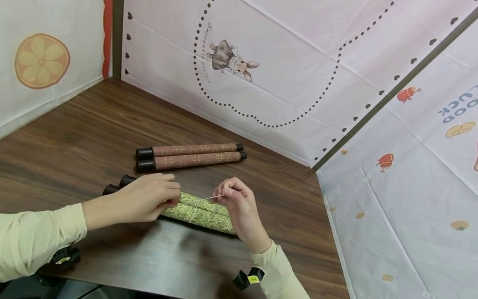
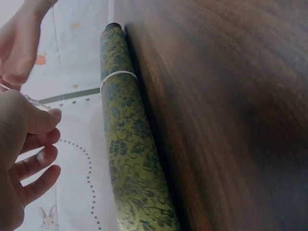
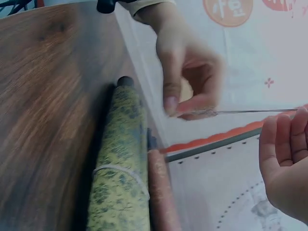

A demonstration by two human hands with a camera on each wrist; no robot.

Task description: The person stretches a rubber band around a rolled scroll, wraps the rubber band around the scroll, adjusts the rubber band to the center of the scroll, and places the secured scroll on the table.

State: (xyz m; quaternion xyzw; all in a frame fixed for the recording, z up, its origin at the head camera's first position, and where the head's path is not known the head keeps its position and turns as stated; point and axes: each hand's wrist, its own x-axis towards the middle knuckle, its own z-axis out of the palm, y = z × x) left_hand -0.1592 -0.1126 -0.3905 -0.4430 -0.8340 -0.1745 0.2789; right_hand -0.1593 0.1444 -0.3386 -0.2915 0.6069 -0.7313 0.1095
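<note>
Two scrolls in yellow-green patterned cloth (image 1: 213, 218) lie side by side on the table, black knobs at their left ends. A thin white string (image 1: 193, 211) is looped around them near the middle. Above the scrolls, the right hand (image 1: 242, 207) pinches a loose length of the string between thumb and fingers, drawn taut. My left hand (image 1: 158, 195) is over the left part of the scrolls; in the right wrist view its thumb and fingertips pinch the string (image 3: 240, 112), which stretches across to the right hand (image 3: 291, 168). The loop sits on the scroll (image 2: 122, 130) in the left wrist view.
Behind the green pair, two reddish-brown scrolls (image 1: 194, 155) with black ends lie side by side on the wooden table (image 1: 93, 124). Printed white cloth walls (image 1: 276, 83) rise at the back and both sides. A black wrist device (image 1: 248, 278) is by the right sleeve.
</note>
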